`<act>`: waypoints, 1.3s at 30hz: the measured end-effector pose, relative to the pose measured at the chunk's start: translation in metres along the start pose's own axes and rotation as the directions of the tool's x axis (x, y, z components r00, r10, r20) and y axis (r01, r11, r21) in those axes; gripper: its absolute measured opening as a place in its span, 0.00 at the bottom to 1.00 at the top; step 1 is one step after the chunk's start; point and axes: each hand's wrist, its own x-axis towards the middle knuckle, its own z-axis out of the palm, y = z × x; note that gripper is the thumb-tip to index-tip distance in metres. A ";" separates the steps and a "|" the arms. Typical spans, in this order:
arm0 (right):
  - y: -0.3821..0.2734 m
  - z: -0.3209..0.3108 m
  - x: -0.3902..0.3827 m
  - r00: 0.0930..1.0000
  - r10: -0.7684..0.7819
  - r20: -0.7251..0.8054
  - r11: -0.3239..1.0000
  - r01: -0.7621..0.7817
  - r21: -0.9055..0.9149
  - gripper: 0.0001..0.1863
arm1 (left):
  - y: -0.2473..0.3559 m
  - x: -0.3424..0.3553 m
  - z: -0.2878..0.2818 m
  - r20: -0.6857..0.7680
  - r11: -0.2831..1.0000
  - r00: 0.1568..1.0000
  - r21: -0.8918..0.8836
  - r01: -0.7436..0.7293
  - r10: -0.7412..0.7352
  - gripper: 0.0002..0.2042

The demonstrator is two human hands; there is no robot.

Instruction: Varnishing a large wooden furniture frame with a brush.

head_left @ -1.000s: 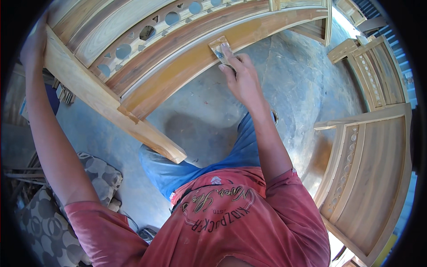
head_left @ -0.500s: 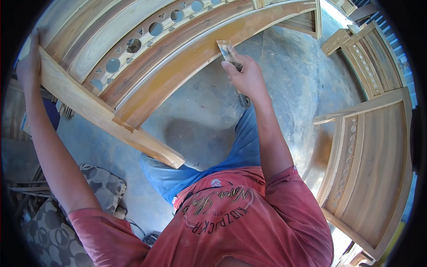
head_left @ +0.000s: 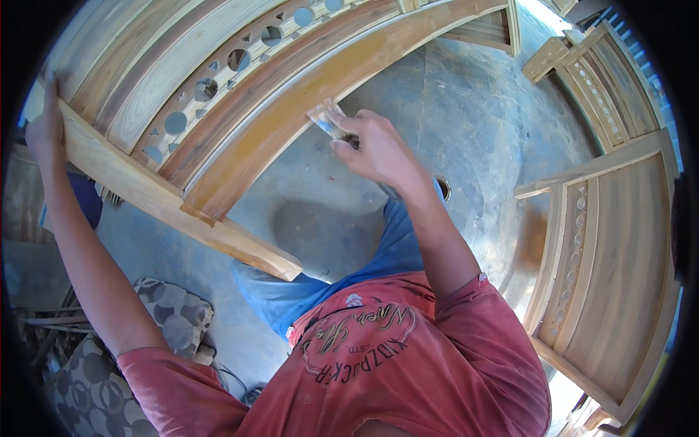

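In my right hand [head_left: 377, 148] is a putty knife [head_left: 325, 121], its blade resting at the lower edge of a curved wooden rail [head_left: 251, 138]. A mustard-brown coat of filler [head_left: 309, 89] is smeared along that rail. The rail belongs to a large wooden headboard-like panel [head_left: 131, 164] with a row of round cut-outs, standing tilted in front of me. My left hand [head_left: 46, 131] grips the panel's frame at its far left end; its fingertips are partly hidden behind the wood.
An open tin [head_left: 443, 188] shows past my right forearm. More slatted wooden panels [head_left: 630, 255] stand along the right side. Cushions with a circle pattern [head_left: 175, 313] lie on the floor at the lower left, near thin sticks [head_left: 54, 320].
My right hand has slid the putty knife left and nearer along the rail, turning its blade more sideways. The tin has come into sight. My left hand keeps its hold.
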 end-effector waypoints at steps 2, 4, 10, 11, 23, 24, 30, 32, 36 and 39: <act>0.009 -0.006 -0.001 0.998 -0.002 0.058 1.000 0.004 -0.026 0.25 | 0.000 0.000 -0.003 0.001 1.000 1.000 -0.008 -0.010 0.010 0.56; 0.038 -0.009 0.003 0.984 -0.022 -0.176 0.999 0.017 -0.033 0.25 | 0.005 -0.002 -0.006 0.014 1.000 1.000 -0.020 -0.008 0.009 0.55; 0.085 -0.006 0.027 0.878 -0.122 -0.462 0.991 0.080 -0.110 0.26 | 0.008 -0.006 -0.007 0.027 0.999 1.000 -0.034 -0.008 0.009 0.54; 0.090 -0.006 0.032 0.865 -0.150 -0.480 0.986 0.097 -0.135 0.26 | 0.009 -0.005 -0.008 0.026 0.999 1.000 -0.034 -0.006 0.007 0.54; 0.085 -0.022 0.054 0.941 -0.078 -0.329 0.973 0.001 -0.229 0.26 | 0.003 -0.003 -0.007 0.018 1.000 1.000 -0.001 0.025 -0.025 0.54; 0.079 -0.032 0.049 0.964 -0.037 -0.263 0.969 -0.030 -0.247 0.26 | 0.000 -0.001 -0.007 0.001 1.000 1.000 0.003 0.010 -0.010 0.54; 0.063 -0.031 0.031 0.963 -0.043 -0.267 0.988 0.002 -0.153 0.25 | 0.000 0.004 -0.007 -0.013 1.000 1.000 0.011 0.006 -0.006 0.53; 0.062 -0.023 0.034 0.949 -0.070 -0.309 0.994 0.038 -0.106 0.24 | 0.000 0.005 -0.008 -0.006 1.000 1.000 0.017 0.016 -0.016 0.53; 0.066 -0.010 0.045 0.911 -0.109 -0.398 0.994 0.091 -0.064 0.24 | 0.007 0.002 -0.008 -0.004 1.000 1.000 0.005 0.007 -0.007 0.53; 0.068 -0.009 0.043 0.937 -0.100 -0.335 0.986 0.048 -0.162 0.22 | 0.005 0.000 -0.003 0.010 1.000 1.000 -0.001 0.016 -0.016 0.53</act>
